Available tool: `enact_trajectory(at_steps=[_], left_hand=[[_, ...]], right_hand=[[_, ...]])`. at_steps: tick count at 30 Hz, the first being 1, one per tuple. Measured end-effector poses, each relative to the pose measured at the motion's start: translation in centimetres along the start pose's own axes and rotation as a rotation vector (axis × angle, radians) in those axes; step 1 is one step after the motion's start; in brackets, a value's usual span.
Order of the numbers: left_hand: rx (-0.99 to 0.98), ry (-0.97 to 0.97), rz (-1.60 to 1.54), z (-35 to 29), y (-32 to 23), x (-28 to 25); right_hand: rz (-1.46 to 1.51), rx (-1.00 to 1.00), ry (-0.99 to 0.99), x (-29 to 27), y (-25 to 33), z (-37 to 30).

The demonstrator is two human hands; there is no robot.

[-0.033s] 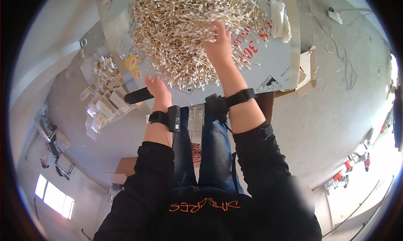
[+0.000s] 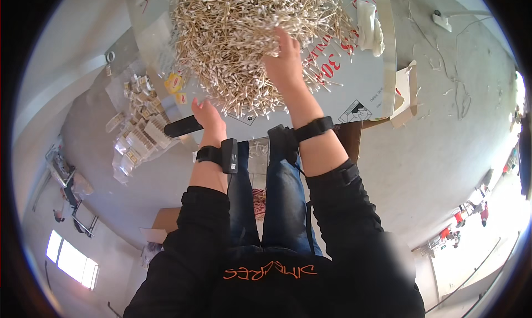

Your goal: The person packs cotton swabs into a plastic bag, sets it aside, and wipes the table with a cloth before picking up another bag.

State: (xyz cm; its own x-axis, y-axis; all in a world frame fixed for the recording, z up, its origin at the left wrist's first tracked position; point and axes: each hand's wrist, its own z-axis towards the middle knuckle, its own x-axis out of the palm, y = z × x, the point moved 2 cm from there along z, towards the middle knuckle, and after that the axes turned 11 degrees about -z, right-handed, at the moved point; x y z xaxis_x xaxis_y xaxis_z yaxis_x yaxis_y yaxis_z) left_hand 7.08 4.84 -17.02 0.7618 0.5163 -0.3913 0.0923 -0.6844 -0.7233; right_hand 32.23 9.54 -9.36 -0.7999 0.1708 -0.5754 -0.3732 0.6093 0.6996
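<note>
A big heap of thin cotton swabs covers the far part of a pale table board. My right hand lies on the heap's near right side, fingers stretched out among the swabs. My left hand is at the heap's near left edge, fingers pointing up toward the swabs. A black oblong object sticks out to the left from under that hand; I cannot make out whether the hand grips it. Both wrists wear black bands.
Several small clear packs and boxes lie at the table's left, with yellow pieces beside the heap. A white cloth bundle sits far right. Cardboard scraps and a power strip lie on the grey floor.
</note>
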Motion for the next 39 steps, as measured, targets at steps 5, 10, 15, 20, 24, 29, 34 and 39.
enact_trajectory(at_steps=[5, 10, 15, 20, 24, 29, 34, 39], left_hand=[[0.022, -0.009, 0.031, 0.4, -0.4, 1.0], [0.053, -0.051, 0.006, 1.1, -1.0, 0.4], [-0.027, -0.016, -0.045, 0.9, -0.1, 1.2], [0.048, 0.119, -0.09, 1.4, 0.1, 1.9], [0.041, 0.117, -0.035, 0.7, 0.0, 2.5], [0.042, 0.09, -0.058, 0.3, 0.0, 2.8], [0.002, 0.15, -0.11, 0.8, 0.2, 2.5], [0.013, 0.119, -0.035, -0.3, 0.2, 2.5]], right_hand=[[-0.11, -0.248, 0.028, -0.8, 1.3, -1.5], [0.046, -0.023, -0.106, -2.8, -4.5, -2.4], [0.037, 0.259, -0.357, -5.4, -14.2, -2.9], [-0.177, 0.505, -0.343, -5.4, -13.8, -3.1], [-0.451, 0.332, -0.256, -5.5, -11.7, -1.1], [-0.726, 0.253, 0.045, -5.4, -11.8, 1.5], [-0.793, 0.099, -0.024, -4.6, -12.1, 0.5], [-0.554, 0.252, -0.028, -5.1, -12.2, -0.7]])
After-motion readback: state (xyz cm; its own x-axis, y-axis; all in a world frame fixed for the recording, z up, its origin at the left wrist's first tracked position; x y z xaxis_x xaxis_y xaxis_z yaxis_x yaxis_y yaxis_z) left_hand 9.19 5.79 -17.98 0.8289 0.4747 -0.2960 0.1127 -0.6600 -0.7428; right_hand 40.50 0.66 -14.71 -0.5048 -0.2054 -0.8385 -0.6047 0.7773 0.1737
